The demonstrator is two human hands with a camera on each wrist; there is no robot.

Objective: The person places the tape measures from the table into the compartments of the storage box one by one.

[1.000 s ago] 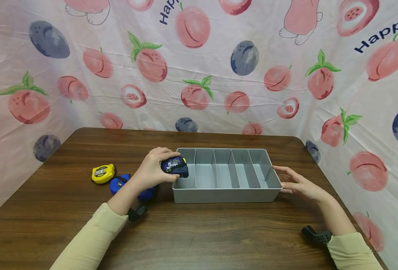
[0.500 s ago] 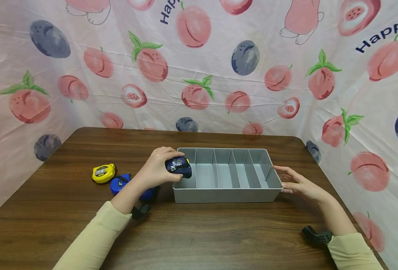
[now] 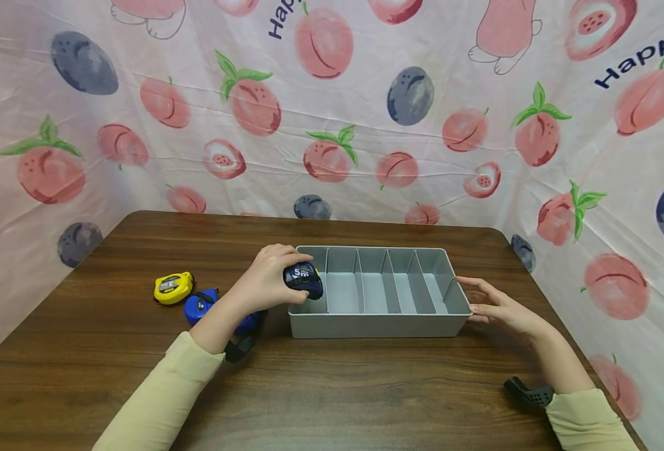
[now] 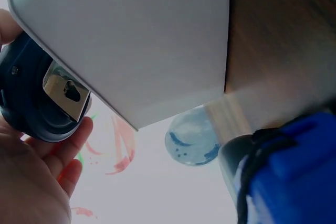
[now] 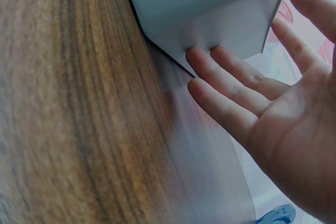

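My left hand (image 3: 272,275) grips a dark blue tape measure (image 3: 304,279) marked 5m, thumb and fingers curled round its sides. It is over the leftmost compartment of a grey divided box (image 3: 374,326). In the left wrist view the tape measure's metal end hook (image 4: 68,92) shows beside the box's outer wall (image 4: 136,40). At the other end of the box, my right hand (image 3: 498,310) touches the short wall with fairly straight fingers; in the right wrist view its fingertips (image 5: 197,55) rest against that wall.
A yellow tape measure (image 3: 173,288) lies at the left on the brown wooden table (image 3: 366,394). Blue tape measures (image 3: 198,307) lie beside it, partly hidden behind the left forearm. A fruit-print curtain (image 3: 354,113) surrounds the table's back and sides.
My left hand has moved slightly right with the dark blue tape measure, which now tilts more and sits further over the leftmost compartment. The right hand and box stay in place.
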